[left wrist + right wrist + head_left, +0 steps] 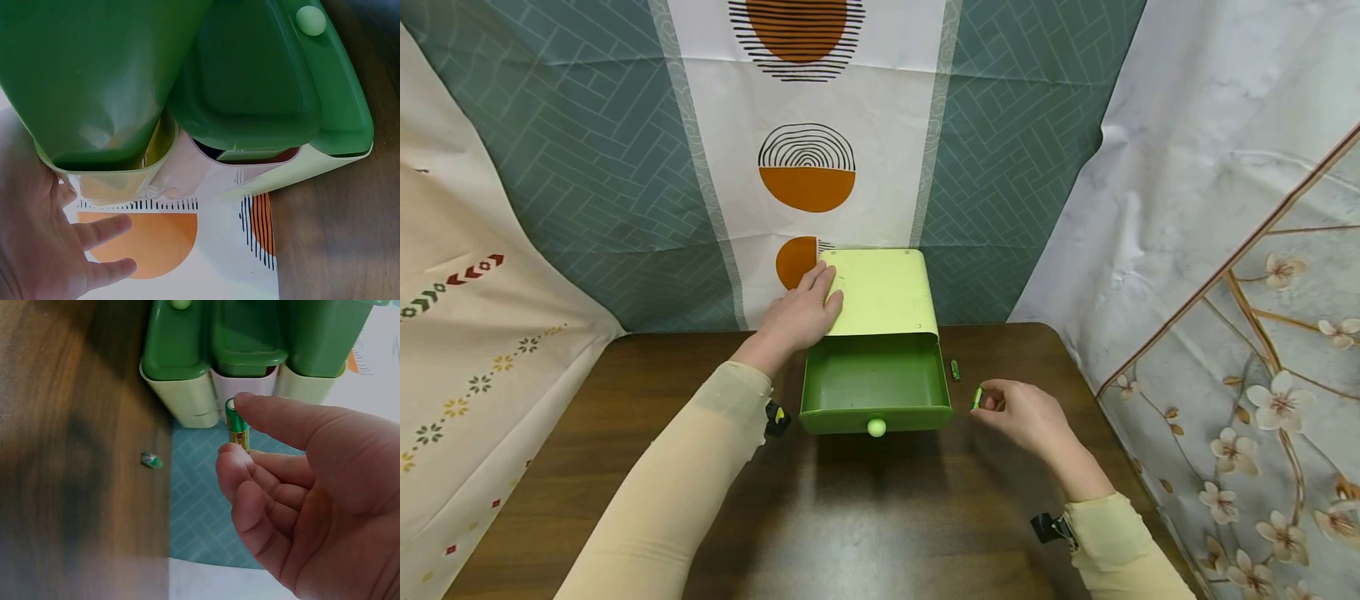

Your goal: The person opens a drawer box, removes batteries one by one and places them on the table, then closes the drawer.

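A small drawer cabinet [883, 292] with a pale yellow-green top stands at the back of the table, its green top drawer [842, 422] pulled out and bare inside. My left hand [801, 312] rests on the cabinet's upper left edge, fingers extended; the left wrist view shows those fingers [103, 231] spread beside it. To the right of the drawer, my right hand [1030, 417] pinches a green and gold battery [238, 425] between thumb and fingers. A second green battery [955, 370] lies on the table by the cabinet's right side.
Below the top drawer, the middle drawer [250, 69] sticks out slightly and the lowest drawer [340, 81] sits pushed in. The dark wooden table [880, 533] reaches toward me. Patterned cloths [1022, 125] hang behind and at both sides.
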Demonstrator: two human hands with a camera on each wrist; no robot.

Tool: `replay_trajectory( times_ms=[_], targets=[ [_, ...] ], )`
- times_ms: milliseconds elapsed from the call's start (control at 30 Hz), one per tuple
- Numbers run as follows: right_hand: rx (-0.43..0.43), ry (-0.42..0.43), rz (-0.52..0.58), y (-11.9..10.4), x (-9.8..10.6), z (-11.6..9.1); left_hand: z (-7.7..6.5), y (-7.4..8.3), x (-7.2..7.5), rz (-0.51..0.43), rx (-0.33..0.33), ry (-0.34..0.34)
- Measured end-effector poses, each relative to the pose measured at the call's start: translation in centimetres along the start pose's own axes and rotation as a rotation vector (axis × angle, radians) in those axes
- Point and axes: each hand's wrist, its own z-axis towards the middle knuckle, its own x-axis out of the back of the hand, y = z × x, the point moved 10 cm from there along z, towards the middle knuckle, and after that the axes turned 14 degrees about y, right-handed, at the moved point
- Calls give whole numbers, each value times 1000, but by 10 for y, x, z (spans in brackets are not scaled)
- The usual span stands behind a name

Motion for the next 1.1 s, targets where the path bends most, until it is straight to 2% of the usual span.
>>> replay_trajectory(
  times_ms=[467, 1100],
  targets=[
    [-5, -100, -108, 11, -34, -5, -1, 0, 1, -6, -1, 4],
    [-48, -155, -157, 33, -64, 5, -2, 2, 2, 5, -8, -10]
  ],
)
